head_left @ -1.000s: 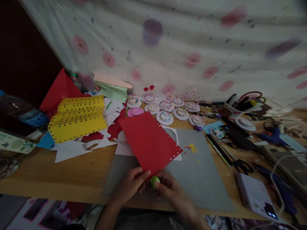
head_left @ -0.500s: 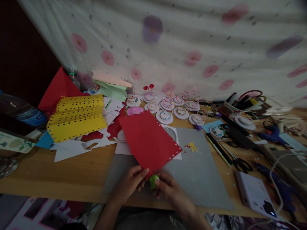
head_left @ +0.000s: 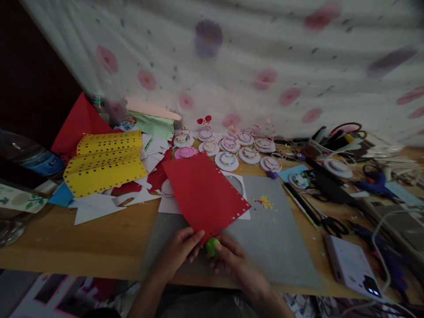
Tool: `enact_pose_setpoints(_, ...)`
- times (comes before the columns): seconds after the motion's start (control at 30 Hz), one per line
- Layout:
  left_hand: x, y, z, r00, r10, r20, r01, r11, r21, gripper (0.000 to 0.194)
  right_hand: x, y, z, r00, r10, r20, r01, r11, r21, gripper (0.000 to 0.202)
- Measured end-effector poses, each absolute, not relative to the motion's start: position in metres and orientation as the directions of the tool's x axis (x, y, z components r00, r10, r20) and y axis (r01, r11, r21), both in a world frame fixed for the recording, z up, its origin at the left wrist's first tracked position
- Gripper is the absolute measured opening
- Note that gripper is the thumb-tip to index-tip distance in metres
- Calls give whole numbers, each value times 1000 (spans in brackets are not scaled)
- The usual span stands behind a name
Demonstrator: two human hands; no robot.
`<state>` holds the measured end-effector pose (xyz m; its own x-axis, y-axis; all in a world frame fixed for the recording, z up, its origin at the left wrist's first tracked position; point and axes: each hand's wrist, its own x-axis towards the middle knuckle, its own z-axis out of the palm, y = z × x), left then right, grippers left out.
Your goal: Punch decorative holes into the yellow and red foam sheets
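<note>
A sheet of red paper [head_left: 207,194], with small punched holes along its right and near edges, is held tilted above the grey cutting mat [head_left: 278,247]. My left hand [head_left: 185,247] pinches the near corner of the sheet between thumb and fingers. Wrapped in my right hand [head_left: 232,256] is a small green paper punch [head_left: 211,247], its head at the sheet's near edge, right beside my left fingertips. Tiny yellow and red paper bits [head_left: 265,202] lie on the mat to the right. White paper [head_left: 170,205] shows partly from under the red sheet.
Several round white paper hats with beads [head_left: 227,161] stand at the back. Yellow punched paper [head_left: 106,163] and white scraps [head_left: 96,210] lie left, near a bottle [head_left: 39,159]. On the right are scissors [head_left: 333,225], a glue gun [head_left: 377,183] and a white power bank [head_left: 351,265].
The green punch has shifted slightly up and left along the red paper's near edge. My left hand keeps its pinch on the corner, almost unmoved.
</note>
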<state>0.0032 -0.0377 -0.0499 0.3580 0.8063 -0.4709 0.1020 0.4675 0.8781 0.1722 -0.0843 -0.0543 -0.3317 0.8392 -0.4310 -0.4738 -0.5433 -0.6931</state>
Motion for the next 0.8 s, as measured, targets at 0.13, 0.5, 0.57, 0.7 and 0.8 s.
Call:
enact_pose_setpoints(0.13, 3, -38, -48, 365, 805, -467, 97, 466, 879, 43, 174, -85, -54, -350, 840, -414, -502, -542, -675, 34)
enact_pose_setpoints(0.5, 2, -38, -47, 383, 804, -455, 105, 452, 886, 42, 170, -86, -53, -343, 816, -466, -490, -578, -652, 38)
enact_pose_setpoints(0.57, 3, -37, -47, 374, 807, -457, 107, 452, 885, 42, 170, -86, -51, -344, 814, -469, -468, -581, -666, 40)
enact_pose_setpoints(0.7, 2, -38, -49, 375, 804, -462, 114, 455, 883, 43, 171, -85, -51, -348, 825, -446, -445, -564, -696, 37)
enact_pose_setpoints(0.8, 2, -38, -51, 385, 805, -451, 125, 439, 890, 41, 171, -85, -52, -340, 829, -444, -464, -559, -688, 37)
